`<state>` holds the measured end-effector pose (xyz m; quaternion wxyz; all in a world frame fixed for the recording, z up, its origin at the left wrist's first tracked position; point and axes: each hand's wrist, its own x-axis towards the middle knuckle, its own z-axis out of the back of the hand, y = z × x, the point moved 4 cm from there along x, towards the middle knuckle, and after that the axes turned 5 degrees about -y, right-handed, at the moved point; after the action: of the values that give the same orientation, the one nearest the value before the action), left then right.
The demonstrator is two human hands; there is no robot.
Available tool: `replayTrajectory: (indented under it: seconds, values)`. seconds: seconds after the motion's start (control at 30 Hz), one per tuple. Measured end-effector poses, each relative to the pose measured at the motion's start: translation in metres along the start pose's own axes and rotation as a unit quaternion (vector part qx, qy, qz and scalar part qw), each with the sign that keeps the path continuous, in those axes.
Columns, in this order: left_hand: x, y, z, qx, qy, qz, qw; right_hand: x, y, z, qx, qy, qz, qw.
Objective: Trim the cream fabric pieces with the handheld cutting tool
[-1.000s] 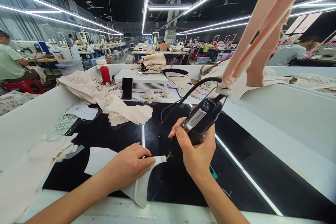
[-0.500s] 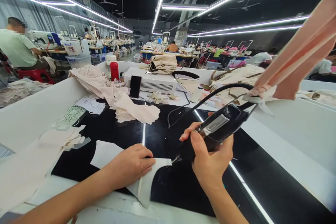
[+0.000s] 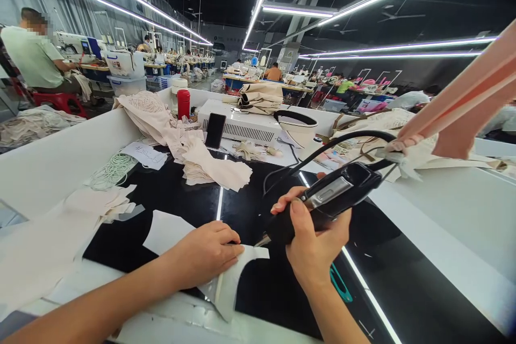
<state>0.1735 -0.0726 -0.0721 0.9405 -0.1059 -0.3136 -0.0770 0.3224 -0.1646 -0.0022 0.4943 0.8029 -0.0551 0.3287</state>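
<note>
"What has the right hand got?"

"A black handheld tool, tilted, with the fingers wrapped round its body. Its metal tip points down and to the left, at the upper edge of the pale piece."

"Touching it?"

"I can't tell; tip and edge sit too close together from here."

"And the left hand?"

"Palm down on the pale piece, fingers close together and bent, over the black tabletop (whether they pinch anything underneath, I can't tell). Pale material shows on both sides of that hand, and a curved end reaches out to the right, toward the tool."

"What's at the tool's back end?"

"A black cable arching over to the left, and a peach cloth strip knotted near it, rising toward the upper right."

"Anything beside the right wrist?"

"A teal object, lying flat just to its right."

"And farther back?"

"A stack of beige cloth pieces, then a phone standing in front of a white slotted box. A red bottle stands left of the phone. Nearer, on the left, a sheet with writing lies beside a bundle of mint cord."
</note>
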Motion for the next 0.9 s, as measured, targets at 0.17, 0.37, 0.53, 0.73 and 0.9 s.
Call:
replayTrajectory:
  seconds: [0.17, 0.37, 0.53, 0.73, 0.9]
  values:
    - [0.001, -0.001, 0.000, 0.003, -0.001, -0.004, 1.000, 0.001, 0.001, -0.002, -0.004, 0.003, -0.004, 1.000]
    - [0.000, -0.001, 0.000, 0.003, 0.007, 0.001, 1.000, 0.006, 0.004, 0.009, -0.017, -0.026, 0.016, 0.999]
    - [-0.001, 0.001, -0.001, -0.010, 0.008, 0.007, 1.000, 0.006, 0.003, 0.012, -0.019, -0.015, 0.021, 0.999]
    - [-0.002, 0.001, 0.001, -0.012, -0.005, 0.004, 1.000, 0.006, 0.003, 0.011, -0.023, -0.017, 0.019, 0.999]
    - [-0.003, 0.001, 0.003, -0.021, -0.001, 0.004, 1.000, 0.002, 0.009, 0.010, -0.001, -0.018, -0.002, 1.000]
